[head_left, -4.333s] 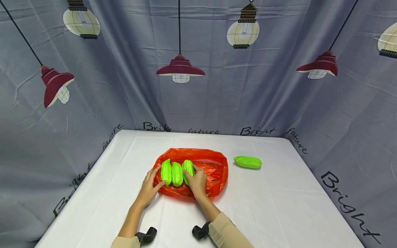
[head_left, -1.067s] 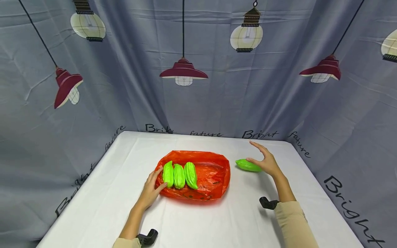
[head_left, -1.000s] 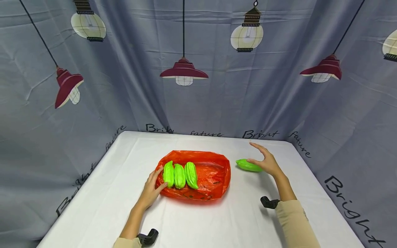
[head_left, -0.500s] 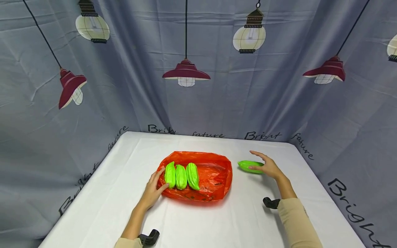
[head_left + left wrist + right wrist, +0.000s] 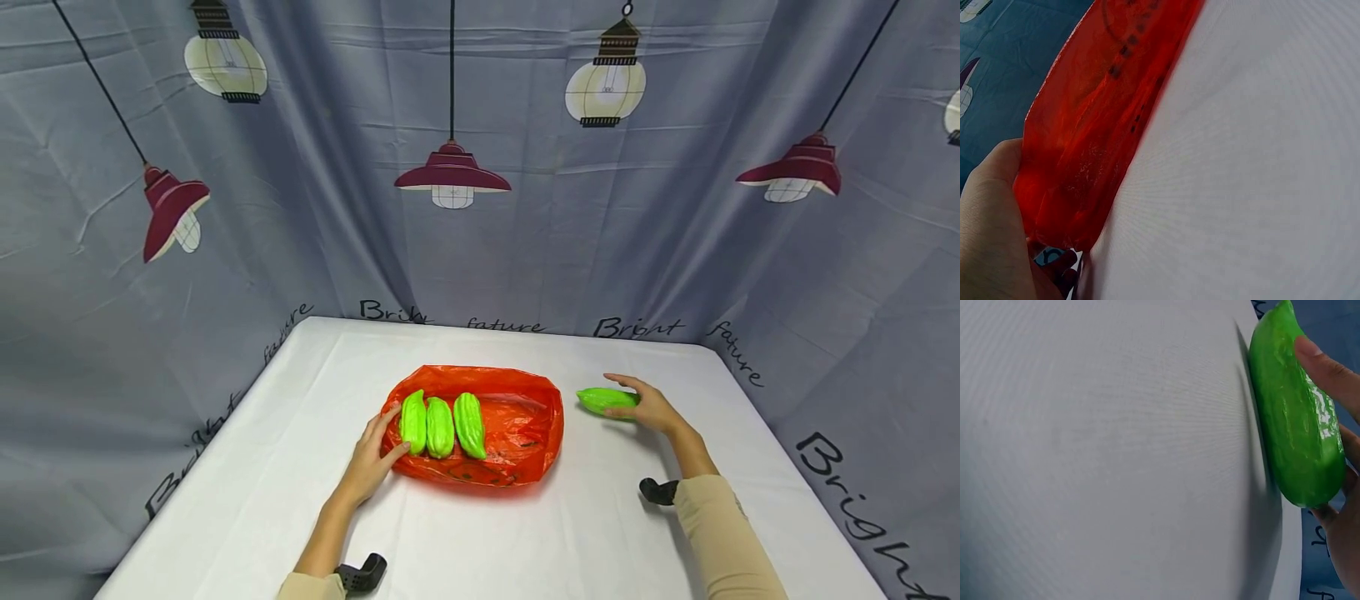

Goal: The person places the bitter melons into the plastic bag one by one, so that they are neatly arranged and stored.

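Note:
In the head view a red plastic bag (image 5: pixel 525 433) lies spread open, with three bright green bitter melons (image 5: pixel 440 427) side by side in its left part. My left hand (image 5: pixel 366 467) holds the bag's left end, thumb over the front rim and fingers at the left side. The left wrist view shows the bag's wall (image 5: pixel 1085 150) beside that hand. To the right of the bag, a fourth green bitter melon (image 5: pixel 600 401) lies on the table. My right hand (image 5: pixel 652 408) grips it around its right part. In the right wrist view the thumb lies along the melon (image 5: pixel 1294 419), with fingers behind.
The table (image 5: pixel 510 533) has a white cover. A grey curtain (image 5: pixel 540 250) printed with lamps and writing hangs around its back and sides. Black devices (image 5: pixel 363 573) are worn on both wrists below beige sleeves.
My right hand has left the melons in the bag, gone right and come down onto the melon outside, its fingers and thumb closing around it. The left hand stays on the bag.

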The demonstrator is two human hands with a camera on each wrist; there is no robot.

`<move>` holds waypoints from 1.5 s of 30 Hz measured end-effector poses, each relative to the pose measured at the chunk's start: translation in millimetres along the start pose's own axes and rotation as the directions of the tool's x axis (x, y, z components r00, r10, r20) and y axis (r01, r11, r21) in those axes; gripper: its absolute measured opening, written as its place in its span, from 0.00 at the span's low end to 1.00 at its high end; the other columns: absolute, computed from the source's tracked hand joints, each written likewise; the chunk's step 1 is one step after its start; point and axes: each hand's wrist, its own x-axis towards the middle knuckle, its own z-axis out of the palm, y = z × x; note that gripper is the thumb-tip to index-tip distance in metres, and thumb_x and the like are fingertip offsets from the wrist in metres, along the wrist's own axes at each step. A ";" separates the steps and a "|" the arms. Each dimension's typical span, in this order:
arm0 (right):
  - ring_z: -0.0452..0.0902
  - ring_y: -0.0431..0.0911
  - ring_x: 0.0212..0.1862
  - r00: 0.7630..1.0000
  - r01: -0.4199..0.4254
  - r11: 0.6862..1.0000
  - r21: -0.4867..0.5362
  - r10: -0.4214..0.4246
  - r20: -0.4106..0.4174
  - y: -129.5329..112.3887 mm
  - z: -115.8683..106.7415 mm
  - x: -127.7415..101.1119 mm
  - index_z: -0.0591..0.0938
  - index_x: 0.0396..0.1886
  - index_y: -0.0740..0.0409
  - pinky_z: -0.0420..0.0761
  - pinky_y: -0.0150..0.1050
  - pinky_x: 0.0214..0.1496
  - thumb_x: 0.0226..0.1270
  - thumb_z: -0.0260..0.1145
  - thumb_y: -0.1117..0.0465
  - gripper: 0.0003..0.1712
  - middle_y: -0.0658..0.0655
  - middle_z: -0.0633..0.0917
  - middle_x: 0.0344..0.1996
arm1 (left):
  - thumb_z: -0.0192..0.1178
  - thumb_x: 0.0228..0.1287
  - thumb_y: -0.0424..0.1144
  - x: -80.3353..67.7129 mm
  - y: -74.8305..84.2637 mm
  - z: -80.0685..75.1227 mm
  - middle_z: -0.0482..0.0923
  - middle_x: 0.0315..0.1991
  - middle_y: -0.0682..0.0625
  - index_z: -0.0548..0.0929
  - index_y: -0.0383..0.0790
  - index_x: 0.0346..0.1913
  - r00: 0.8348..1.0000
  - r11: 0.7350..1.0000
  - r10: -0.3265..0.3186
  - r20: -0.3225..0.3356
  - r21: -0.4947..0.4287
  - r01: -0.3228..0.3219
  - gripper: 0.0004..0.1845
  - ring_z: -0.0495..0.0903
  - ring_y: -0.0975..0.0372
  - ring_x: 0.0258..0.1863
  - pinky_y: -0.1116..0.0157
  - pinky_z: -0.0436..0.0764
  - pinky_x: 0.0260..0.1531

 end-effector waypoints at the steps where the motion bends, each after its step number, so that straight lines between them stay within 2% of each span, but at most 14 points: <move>1: 0.59 0.62 0.63 1.000 -0.001 1.000 -0.002 0.001 0.005 0.6 0.5 -0.3 0.70 0.64 0.52 0.56 0.64 0.59 0.46 0.75 0.48 0.44 0.61 0.69 0.62 | 0.61 0.60 0.46 -0.1 0.3 0.2 0.60 0.64 0.38 0.63 0.47 0.68 1.000 1.000 -0.003 0.002 0.000 0.003 0.34 0.61 0.41 0.61 0.38 0.59 0.54; 12: 0.63 0.60 0.60 0.998 0.065 0.998 0.015 -0.065 0.002 7.7 5.6 -4.5 0.74 0.60 0.55 0.59 0.60 0.57 0.46 0.75 0.53 0.38 0.63 0.72 0.59 | 0.60 0.60 0.47 -1.2 2.0 3.2 0.60 0.63 0.39 0.62 0.48 0.68 0.999 1.000 -0.029 0.022 0.013 0.028 0.34 0.61 0.41 0.61 0.37 0.59 0.54; 18: 0.64 0.60 0.59 0.997 0.080 0.997 0.005 -0.080 -0.005 8.7 6.9 -7.0 0.75 0.59 0.55 0.59 0.60 0.57 0.47 0.75 0.55 0.36 0.63 0.74 0.57 | 0.60 0.60 0.46 -1.4 2.2 4.2 0.60 0.63 0.38 0.63 0.47 0.68 1.000 1.000 -0.020 0.018 0.009 0.020 0.33 0.60 0.40 0.61 0.36 0.58 0.53; 32: 0.63 0.61 0.58 0.999 -0.001 1.000 -0.021 0.000 -0.048 6.2 13.9 -16.7 0.75 0.60 0.50 0.59 0.62 0.56 0.48 0.74 0.53 0.36 0.62 0.73 0.59 | 0.60 0.60 0.47 -1.6 -0.3 2.2 0.59 0.64 0.38 0.63 0.48 0.68 1.000 1.000 -0.021 0.014 0.016 0.021 0.34 0.59 0.41 0.62 0.37 0.58 0.54; 40: 0.66 0.57 0.55 0.994 0.039 0.999 -0.017 -0.041 -0.104 -8.1 17.5 -19.7 0.75 0.59 0.50 0.62 0.58 0.54 0.49 0.74 0.52 0.35 0.60 0.75 0.57 | 0.60 0.60 0.47 0.6 0.2 -0.7 0.59 0.64 0.38 0.62 0.48 0.68 1.000 1.000 -0.013 0.016 0.026 0.012 0.34 0.60 0.41 0.62 0.37 0.58 0.54; 45: 0.68 0.55 0.52 0.982 0.108 0.994 -0.024 -0.110 -0.151 -17.7 21.2 -20.4 0.76 0.59 0.51 0.64 0.54 0.51 0.49 0.74 0.53 0.34 0.60 0.77 0.54 | 0.59 0.61 0.47 1.0 0.6 -1.3 0.59 0.64 0.39 0.62 0.48 0.69 0.999 1.000 -0.021 0.030 0.017 0.021 0.33 0.59 0.41 0.62 0.37 0.58 0.54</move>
